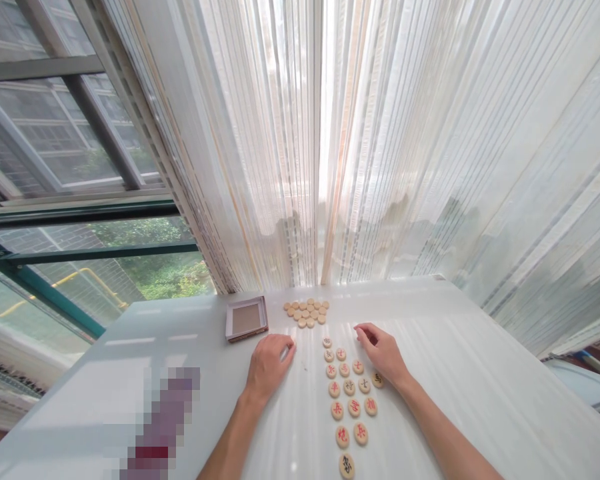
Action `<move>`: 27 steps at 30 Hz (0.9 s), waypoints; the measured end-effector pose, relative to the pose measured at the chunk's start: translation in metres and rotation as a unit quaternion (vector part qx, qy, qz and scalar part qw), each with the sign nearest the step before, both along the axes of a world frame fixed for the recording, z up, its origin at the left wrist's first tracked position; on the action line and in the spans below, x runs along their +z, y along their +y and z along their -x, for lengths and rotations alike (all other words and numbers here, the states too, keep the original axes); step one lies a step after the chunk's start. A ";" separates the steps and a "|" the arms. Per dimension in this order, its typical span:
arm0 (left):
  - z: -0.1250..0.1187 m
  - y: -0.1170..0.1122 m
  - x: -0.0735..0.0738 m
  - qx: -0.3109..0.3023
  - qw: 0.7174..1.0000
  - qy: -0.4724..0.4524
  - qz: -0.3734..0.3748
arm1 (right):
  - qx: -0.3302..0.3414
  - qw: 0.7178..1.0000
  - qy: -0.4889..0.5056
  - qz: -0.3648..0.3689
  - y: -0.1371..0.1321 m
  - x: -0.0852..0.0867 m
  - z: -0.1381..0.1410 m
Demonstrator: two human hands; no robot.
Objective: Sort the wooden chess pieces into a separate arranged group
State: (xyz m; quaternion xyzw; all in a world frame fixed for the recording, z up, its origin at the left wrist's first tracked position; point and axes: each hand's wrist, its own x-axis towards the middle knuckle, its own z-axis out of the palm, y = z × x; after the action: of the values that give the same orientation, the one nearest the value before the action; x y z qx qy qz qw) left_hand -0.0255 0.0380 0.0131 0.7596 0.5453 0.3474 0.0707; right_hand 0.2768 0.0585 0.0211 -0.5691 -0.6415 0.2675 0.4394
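My left hand (271, 362) rests on the white table, left of the game pieces. Its fingers are curled, with thumb and fingertips close together, and no object shows in them. To the right of the pieces, my right hand (381, 350) is loosely bent with a gap by the thumb, and it too shows nothing held. Between the hands runs a face-up triangular group of round xiangqi pieces (349, 387) with red or black characters. One black-marked xiangqi piece (377, 380) lies close by my right wrist. Farther back sits a cluster of blank-side-up xiangqi pieces (307, 313).
An open shallow box (247, 318) stands at the back left of the white table (455, 373). A blurred, pixelated purple object (165, 420) lies at the front left. Sheer curtains (320, 167) hang along the far edge, with an open window (70, 160) on the left.
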 end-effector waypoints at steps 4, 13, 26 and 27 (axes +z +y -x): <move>-0.010 -0.006 0.015 -0.033 0.999 -0.023 0.017 | 0.010 1.000 -0.010 -0.018 -0.008 0.006 -0.001; -0.041 -0.034 0.050 -0.190 0.935 -0.236 0.183 | 0.203 0.963 -0.076 -0.158 -0.054 0.028 0.027; -0.052 -0.047 0.018 -0.231 0.822 -0.428 0.297 | 0.241 0.947 -0.102 -0.185 -0.070 0.029 0.042; -0.053 -0.048 0.017 -0.229 0.825 -0.425 0.295 | 0.241 0.949 -0.101 -0.178 -0.070 0.029 0.042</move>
State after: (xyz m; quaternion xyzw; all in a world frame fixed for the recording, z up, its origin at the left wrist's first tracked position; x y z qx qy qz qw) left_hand 0.0271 -0.0096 0.0301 0.5831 0.3480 0.4322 0.5933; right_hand 0.2349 -0.0115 0.0504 -0.3342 -0.8377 0.1882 0.3888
